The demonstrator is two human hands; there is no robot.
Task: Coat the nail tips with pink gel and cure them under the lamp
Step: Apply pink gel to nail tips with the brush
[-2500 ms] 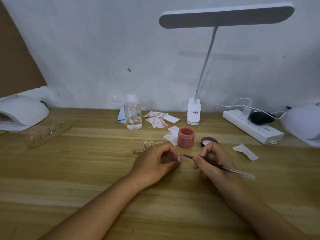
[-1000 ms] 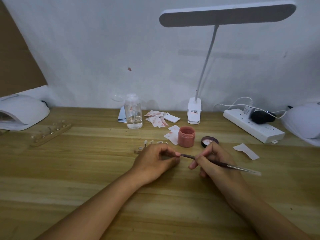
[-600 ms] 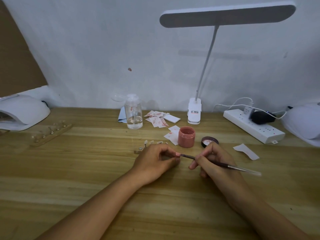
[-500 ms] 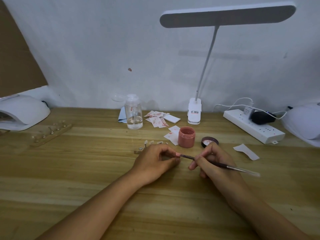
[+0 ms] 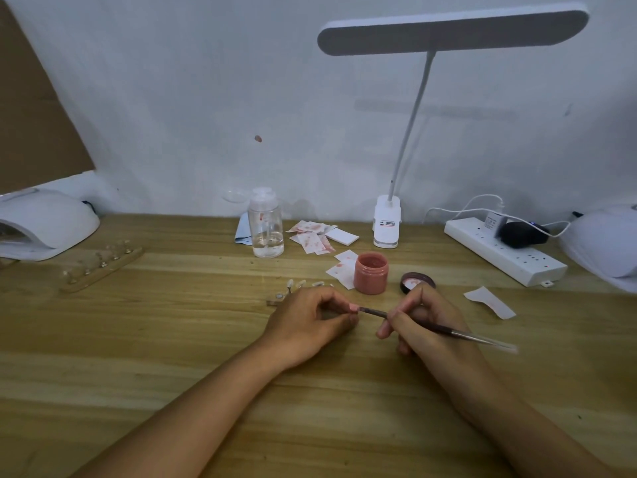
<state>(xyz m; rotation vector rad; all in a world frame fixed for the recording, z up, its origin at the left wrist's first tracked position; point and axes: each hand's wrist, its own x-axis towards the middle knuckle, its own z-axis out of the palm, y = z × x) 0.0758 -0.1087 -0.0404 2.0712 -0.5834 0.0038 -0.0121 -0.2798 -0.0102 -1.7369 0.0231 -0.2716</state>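
So the left hand (image 5: 310,322) is pinching a little pink nail tip (image 5: 354,307) between thumb and forefinger, with the other fingers curling in and the heel of the hand resting on the wooden table (image 5: 138,339). The right hand (image 5: 424,319) is gripping a thin gel brush (image 5: 462,333) like a pen. The bristle end is sitting right against the nail tip, and the handle is sticking out to the right.

Just behind the hands, the pink gel jar (image 5: 371,273) is standing open, and its lid (image 5: 417,281) is lying beside it on the right, close to the right hand's knuckles. A few more nail tips on a small stand (image 5: 296,286) are peeking out behind the left hand. There's a white curing lamp (image 5: 44,222) sitting at the far left edge and a second curing lamp (image 5: 606,243) at the far right, both well apart from the hands. A wooden holder (image 5: 103,267) is lying near the left one. At the back, a pump bottle (image 5: 266,225), stained wipes (image 5: 312,236), a desk lamp (image 5: 448,32) and a power strip (image 5: 503,255) are lining the wall.
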